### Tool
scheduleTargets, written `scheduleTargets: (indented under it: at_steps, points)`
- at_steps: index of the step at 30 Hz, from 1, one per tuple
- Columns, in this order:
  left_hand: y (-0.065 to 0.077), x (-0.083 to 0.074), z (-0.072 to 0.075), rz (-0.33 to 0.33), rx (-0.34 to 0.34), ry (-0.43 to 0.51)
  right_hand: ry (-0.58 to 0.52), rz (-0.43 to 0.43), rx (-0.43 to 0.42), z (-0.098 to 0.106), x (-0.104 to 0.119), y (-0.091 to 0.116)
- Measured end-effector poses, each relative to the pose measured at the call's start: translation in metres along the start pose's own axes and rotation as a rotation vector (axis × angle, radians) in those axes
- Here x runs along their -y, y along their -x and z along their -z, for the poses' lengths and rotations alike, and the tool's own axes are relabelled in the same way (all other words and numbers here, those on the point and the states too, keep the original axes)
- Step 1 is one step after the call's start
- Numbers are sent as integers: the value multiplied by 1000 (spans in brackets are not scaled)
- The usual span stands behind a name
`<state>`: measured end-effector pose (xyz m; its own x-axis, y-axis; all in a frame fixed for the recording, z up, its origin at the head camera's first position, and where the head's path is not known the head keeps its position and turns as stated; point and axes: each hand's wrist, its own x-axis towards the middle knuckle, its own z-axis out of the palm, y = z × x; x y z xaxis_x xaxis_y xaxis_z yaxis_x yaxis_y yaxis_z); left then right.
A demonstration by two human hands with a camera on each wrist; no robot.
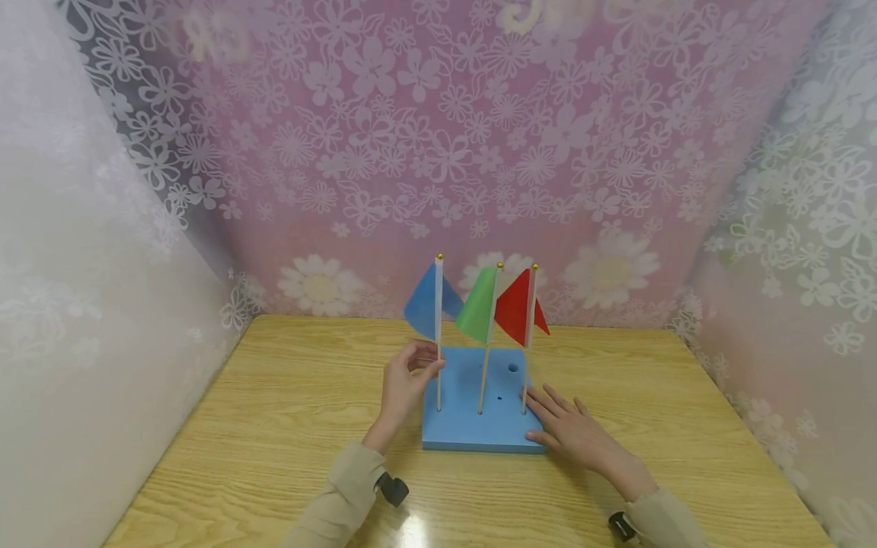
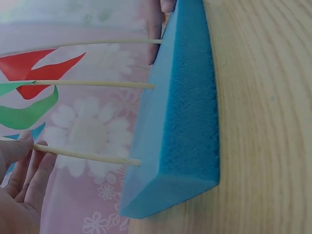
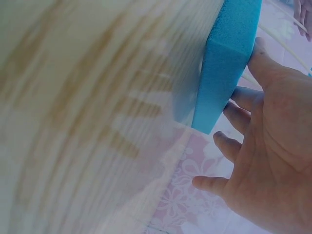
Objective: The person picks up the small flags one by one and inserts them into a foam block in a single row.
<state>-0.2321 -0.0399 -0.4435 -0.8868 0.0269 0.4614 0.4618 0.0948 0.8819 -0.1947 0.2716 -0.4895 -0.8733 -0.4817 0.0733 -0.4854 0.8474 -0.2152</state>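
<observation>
A blue foam block (image 1: 473, 435) lies on the table with three small flags upright along its front part. From left to right stand a blue flag (image 1: 423, 306), a green flag (image 1: 477, 308) and a red flag (image 1: 515, 310), each on a thin wooden stick with a gold ball on top. My left hand (image 1: 403, 384) pinches the blue flag's stick (image 2: 92, 156) between thumb and fingers, below the cloth. The stick's lower end is in the foam. With fingers spread and straight, my right hand (image 1: 578, 435) rests on the block's right edge, close to the red flag's stick.
The block's top has a larger hole (image 1: 512, 367) at the back right and a small hole (image 1: 499, 398) behind the front row. A wood-grain table (image 1: 274, 426) extends on both sides. Flower-patterned cloth walls (image 1: 438, 152) enclose it at the back and sides.
</observation>
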Motion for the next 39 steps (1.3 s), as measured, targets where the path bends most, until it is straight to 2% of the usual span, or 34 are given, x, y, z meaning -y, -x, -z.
scheduleTargets:
  at_steps: [5, 9, 12, 16, 24, 32, 39]
  points:
    - [2, 13, -1, 16, 12, -8, -10, 5, -4, 0, 0, 0]
    - [3, 34, -3, 17, 9, -10, -6, 2, 1, 0, 0, 0]
    - [5, 39, -3, 21, 8, -3, -1, -7, 6, -1, 0, 0]
    - [7, 39, -3, 25, 14, -10, 4, -7, 3, -1, 1, 0]
    - [8, 37, -4, 57, 53, -94, 11, -4, -4, -1, 0, 0]
    - [7, 39, -5, 53, 57, -70, -15, -9, 1, -3, -2, -2]
    - [7, 40, 4, 59, 98, -56, -76, -11, -19, -2, -3, -5]
